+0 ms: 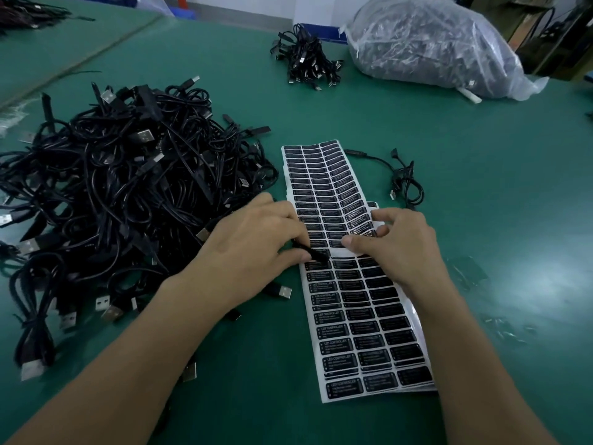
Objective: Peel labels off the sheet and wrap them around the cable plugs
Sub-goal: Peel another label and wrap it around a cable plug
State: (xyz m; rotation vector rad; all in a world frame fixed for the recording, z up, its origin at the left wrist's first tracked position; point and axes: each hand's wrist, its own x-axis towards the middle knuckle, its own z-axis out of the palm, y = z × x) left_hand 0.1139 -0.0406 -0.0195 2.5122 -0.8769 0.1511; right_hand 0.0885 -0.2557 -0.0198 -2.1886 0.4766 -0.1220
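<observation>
Across the green table [500, 194] the biggest mass was a tangled pile of black cables [112, 187] with silver USB ends, heaped on the left and spilling toward the near edge. At the far right lay a clear plastic bag [433, 46], bulging with more dark cables and lying on its side. Down the middle ran the long white label sheet [362, 316], flat on the table, its black labels set in three columns. A smaller cable bundle [305, 59] sat at the far side just left of the bag, and a single loose cable [404, 181] lay just beside the sheet's right edge.

Both hands met over the middle of the sheet, covering several rows. The left hand [253, 239] gripped a black cable plug [313, 253] between thumb and fingers, the plug's tip resting over the sheet's left column. The right hand [401, 245] pinched a label [364, 231] with thumb and curled fingers, where the sheet buckled upward. One stray USB plug [282, 291] lay beside the left wrist.
</observation>
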